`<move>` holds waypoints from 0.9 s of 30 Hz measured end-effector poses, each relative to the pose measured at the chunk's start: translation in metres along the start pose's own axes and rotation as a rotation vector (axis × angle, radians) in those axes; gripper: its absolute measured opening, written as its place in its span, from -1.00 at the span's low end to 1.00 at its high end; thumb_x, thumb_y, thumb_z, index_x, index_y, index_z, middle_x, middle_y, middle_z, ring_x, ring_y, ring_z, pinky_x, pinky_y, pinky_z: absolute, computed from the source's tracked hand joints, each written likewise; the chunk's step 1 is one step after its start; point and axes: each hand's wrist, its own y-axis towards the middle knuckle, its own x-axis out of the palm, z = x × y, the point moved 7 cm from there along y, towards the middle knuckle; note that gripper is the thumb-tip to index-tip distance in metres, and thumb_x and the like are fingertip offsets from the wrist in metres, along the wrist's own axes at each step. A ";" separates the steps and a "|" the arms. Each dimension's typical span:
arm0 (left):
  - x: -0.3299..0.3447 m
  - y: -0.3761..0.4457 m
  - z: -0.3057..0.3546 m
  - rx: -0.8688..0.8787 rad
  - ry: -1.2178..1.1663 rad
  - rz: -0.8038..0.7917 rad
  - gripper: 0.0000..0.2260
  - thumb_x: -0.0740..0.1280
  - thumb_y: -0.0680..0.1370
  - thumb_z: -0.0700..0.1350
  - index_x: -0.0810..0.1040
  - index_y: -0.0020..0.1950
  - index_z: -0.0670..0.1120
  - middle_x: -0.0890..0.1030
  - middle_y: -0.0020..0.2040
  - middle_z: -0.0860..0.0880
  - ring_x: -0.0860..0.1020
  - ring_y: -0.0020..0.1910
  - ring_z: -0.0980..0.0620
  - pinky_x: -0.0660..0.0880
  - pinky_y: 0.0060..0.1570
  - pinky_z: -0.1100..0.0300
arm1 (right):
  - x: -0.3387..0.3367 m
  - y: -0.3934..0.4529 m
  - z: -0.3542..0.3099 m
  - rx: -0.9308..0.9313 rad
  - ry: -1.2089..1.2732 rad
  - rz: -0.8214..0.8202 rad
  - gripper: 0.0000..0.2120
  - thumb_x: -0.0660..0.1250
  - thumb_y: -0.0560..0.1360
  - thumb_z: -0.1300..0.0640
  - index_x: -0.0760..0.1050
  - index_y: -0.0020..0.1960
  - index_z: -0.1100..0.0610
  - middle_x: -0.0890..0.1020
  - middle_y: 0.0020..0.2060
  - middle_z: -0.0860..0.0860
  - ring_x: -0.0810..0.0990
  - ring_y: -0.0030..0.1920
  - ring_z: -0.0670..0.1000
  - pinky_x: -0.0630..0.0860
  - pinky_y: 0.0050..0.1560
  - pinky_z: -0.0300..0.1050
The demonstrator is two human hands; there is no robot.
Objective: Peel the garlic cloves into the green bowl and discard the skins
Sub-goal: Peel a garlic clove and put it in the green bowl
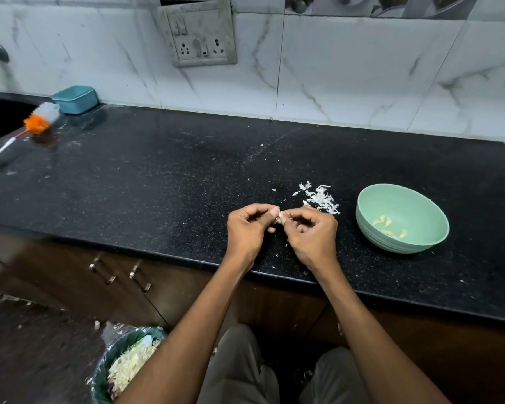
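Bowl (402,218) is sitting on the table (158,182), right of both hands; cloves (389,227) are lying in it. Skins (319,198) are lying between, slightly behind. Bin (123,365) is standing on the floor, lower left.

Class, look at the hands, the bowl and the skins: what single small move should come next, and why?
Probably pull the loosened skin off the clove. Both hands, left and right, pinch it over the counter, so peeling looks unfinished. Once bare, it would join the peeled cloves in the green bowl, the skin going with the pile.
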 end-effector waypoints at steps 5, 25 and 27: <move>-0.001 0.001 -0.003 0.003 0.021 0.006 -0.92 0.48 0.53 -0.27 0.73 0.00 -0.20 0.74 -0.05 -0.16 0.69 -0.12 -0.01 0.59 -0.17 0.25 | -0.002 0.002 0.006 0.098 0.077 -0.016 -0.89 0.55 0.44 0.29 0.72 -0.17 0.10 0.75 -0.24 0.00 0.62 -0.43 -0.05 0.54 -0.40 -0.15; 0.003 -0.002 -0.002 -0.024 0.054 -0.037 -0.90 0.43 0.54 -0.35 0.72 -0.03 -0.21 0.73 -0.14 -0.19 0.64 -0.21 -0.03 0.63 -0.11 0.19 | -0.001 -0.003 0.000 -0.008 -0.107 0.066 -0.88 0.53 0.37 0.30 0.74 -0.20 0.10 0.69 -0.31 -0.06 0.53 -0.46 -0.17 0.44 -0.40 -0.28; 0.003 -0.002 -0.003 -0.038 0.040 -0.043 -0.89 0.41 0.55 -0.36 0.72 -0.02 -0.22 0.72 -0.14 -0.24 0.62 -0.23 -0.03 0.61 -0.16 0.23 | -0.001 -0.002 0.001 0.007 -0.082 0.065 -0.85 0.52 0.38 0.33 0.74 -0.20 0.10 0.69 -0.30 -0.05 0.52 -0.46 -0.18 0.42 -0.40 -0.33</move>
